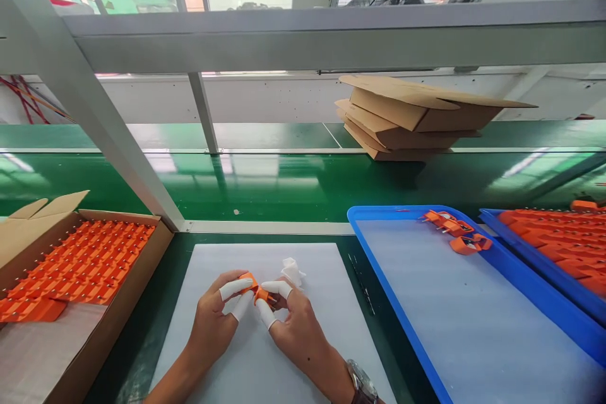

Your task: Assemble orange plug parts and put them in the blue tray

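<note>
Left hand and right hand close together, both pinching one orange piece between their fingertips.
Well left of the hands, a carton holds rows of orange parts; under the hands lies a white sheet; just beyond the right hand, a crumpled tissue; farther right, a thin dark tool, then a blue tray with loose orange parts. The finger covers might let the piece slip if either pinch loosened; the right knuckles could snag the tissue.
</note>
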Demonstrator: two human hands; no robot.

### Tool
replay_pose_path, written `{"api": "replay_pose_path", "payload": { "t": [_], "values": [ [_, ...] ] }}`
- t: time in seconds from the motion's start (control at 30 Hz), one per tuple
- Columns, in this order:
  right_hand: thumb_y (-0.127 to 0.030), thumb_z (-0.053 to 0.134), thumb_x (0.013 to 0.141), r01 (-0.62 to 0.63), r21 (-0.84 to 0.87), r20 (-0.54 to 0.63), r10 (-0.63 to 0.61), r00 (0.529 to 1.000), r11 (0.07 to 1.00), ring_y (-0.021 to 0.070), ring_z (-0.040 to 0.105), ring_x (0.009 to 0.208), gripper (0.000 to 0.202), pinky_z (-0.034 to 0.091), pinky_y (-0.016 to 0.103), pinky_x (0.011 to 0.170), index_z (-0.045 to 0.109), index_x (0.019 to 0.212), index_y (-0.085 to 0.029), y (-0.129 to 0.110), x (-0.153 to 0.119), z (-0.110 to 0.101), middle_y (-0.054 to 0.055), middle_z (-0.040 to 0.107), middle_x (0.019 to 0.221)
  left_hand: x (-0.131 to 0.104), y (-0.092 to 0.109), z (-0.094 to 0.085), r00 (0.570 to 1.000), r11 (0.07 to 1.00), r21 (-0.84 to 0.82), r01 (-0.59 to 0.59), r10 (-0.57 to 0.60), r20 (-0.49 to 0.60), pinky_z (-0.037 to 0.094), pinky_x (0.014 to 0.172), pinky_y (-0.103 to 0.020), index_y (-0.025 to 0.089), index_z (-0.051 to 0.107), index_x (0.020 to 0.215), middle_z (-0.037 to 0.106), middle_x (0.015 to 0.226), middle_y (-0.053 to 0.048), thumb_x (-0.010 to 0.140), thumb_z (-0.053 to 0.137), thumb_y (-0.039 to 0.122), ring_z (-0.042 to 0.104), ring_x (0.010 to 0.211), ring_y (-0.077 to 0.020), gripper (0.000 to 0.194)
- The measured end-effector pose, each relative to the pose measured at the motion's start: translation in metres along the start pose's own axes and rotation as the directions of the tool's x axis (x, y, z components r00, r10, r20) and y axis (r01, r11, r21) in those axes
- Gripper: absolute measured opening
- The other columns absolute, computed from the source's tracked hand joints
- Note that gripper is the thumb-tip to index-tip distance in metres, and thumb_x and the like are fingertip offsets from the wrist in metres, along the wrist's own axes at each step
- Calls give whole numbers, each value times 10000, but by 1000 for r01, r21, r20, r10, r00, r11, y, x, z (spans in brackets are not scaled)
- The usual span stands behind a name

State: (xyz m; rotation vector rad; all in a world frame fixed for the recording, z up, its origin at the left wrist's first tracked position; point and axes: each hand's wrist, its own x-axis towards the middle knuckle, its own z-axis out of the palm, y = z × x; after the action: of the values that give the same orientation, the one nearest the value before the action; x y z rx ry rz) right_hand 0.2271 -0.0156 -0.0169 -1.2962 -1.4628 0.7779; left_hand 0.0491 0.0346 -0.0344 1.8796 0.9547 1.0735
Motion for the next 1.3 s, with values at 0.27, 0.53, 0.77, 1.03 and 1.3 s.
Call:
{"api": "replay_pose_path", "payload": {
  "t": [0.27, 0.53, 0.77, 1.03, 1.3],
  "values": [
    [-127, 555, 905, 127, -36, 2, -127, 992, 991, 178, 571, 755, 186, 532, 324, 679, 613, 1051, -228, 1, -5, 9, 44, 594, 907, -1, 4, -1, 995, 974, -209, 84, -72, 66, 610, 989, -436, 314, 715, 1165, 627, 1204, -61, 929, 612, 177, 653, 1147, -245, 292],
    [-117, 546, 911, 187, -35, -23, -188, 982, 982, 179, 574, 766, 196, 529, 327, 694, 605, 1056, -235, -5, -4, 6, 48, 605, 925, 4, 13, -3, 963, 878, -396, 270, -254, 94, 590, 1018, -420, 237, 732, 1087, 660, 1292, -91, 918, 678, 303, 674, 1166, -263, 189],
    [-142, 557, 912, 179, -19, -24, -180, 983, 984, 180, 575, 760, 157, 538, 330, 683, 610, 1032, -227, -5, -5, 8, 52, 611, 919, 3, 9, -2, 928, 850, -373, 372, -351, 125, 592, 1017, -460, 201, 707, 1157, 714, 1274, -116, 872, 719, 350, 691, 1173, -287, 321],
    [-148, 575, 911, 140, 32, -37, -139, 990, 990, 179, 592, 773, 170, 552, 338, 699, 631, 1048, -231, -4, -3, 8, 52, 630, 929, 0, 8, 1, 960, 925, -257, 281, -271, 74, 618, 979, -433, 225, 697, 1169, 697, 1272, -99, 924, 648, 353, 702, 1137, -266, 280],
    [-158, 587, 906, 98, 20, -20, -97, 995, 995, 194, 590, 810, 175, 545, 357, 734, 660, 1051, -225, -2, 2, -1, 51, 633, 923, 1, 5, -7, 937, 888, -360, 287, -182, 298, 546, 1086, -497, 275, 505, 1428, 553, 1401, -118, 948, 615, 246, 603, 1286, -293, 493]
  ]
}}
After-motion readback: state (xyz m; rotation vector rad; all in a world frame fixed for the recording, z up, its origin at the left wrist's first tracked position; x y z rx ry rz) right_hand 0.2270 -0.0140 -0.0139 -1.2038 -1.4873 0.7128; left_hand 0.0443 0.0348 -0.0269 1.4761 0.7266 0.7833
